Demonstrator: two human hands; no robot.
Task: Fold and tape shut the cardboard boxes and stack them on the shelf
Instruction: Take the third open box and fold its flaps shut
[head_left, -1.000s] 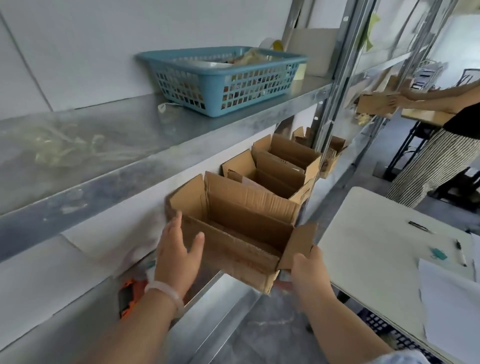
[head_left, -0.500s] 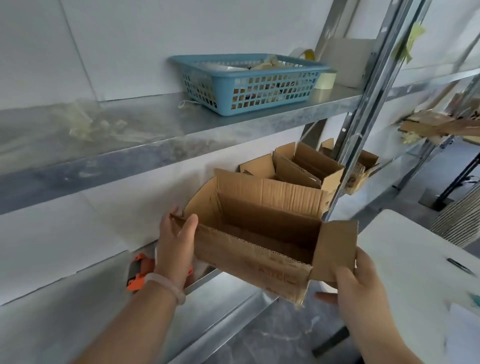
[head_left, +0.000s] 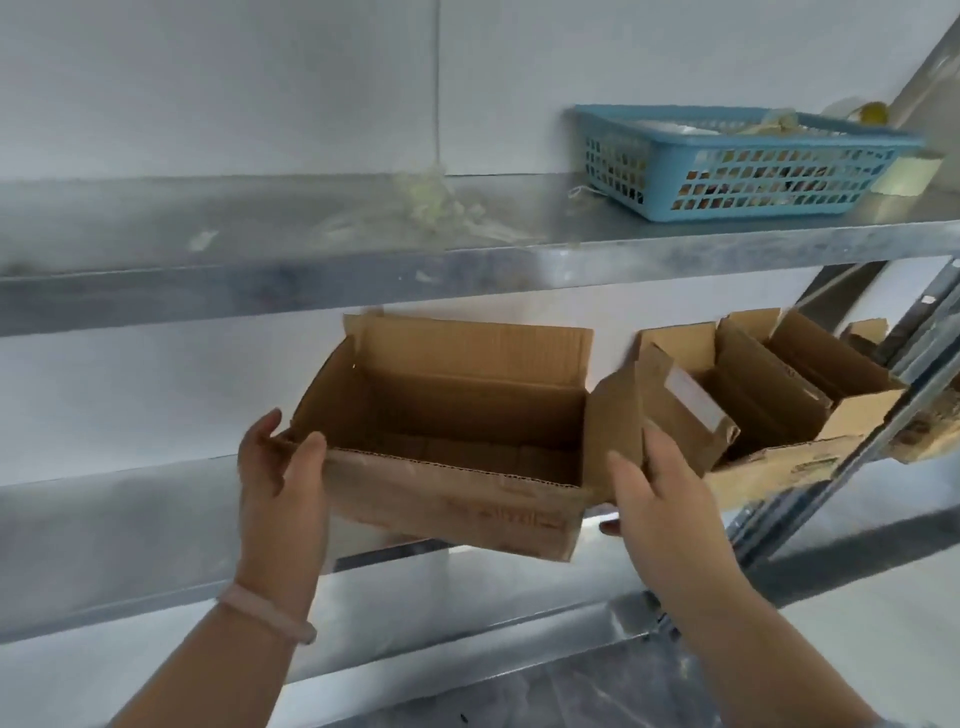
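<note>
While we hold the open cardboard box (head_left: 452, 499) in the air before the middle shelf (head_left: 130, 519), its long axis runs left to right, level with the shelf edge, and each hand has one short end. Our left hand (head_left: 283, 467) grasps the left end, thumb hooked over the rim and fingers behind the flap. Our right hand (head_left: 660, 499) lies flat against the raised right flap with its fingers fairly straight and the thumb poking under the bottom corner, so it presses and props rather than clenches. The bare stretch of shelf lies straight beyond the box and a little below it, so we judge both hands equally near and the coming move a plain push forward and down. Just to the right stand other open boxes (head_left: 779, 395); the right flap overlaps them in our view, and we cannot tell whether they touch. The top flaps stand open and we see no tape on them. The underside is hidden, the print on the front is smeared, and the blue basket (head_left: 743, 166) on the upper shelf (head_left: 363, 270) holds things we cannot make out.
</note>
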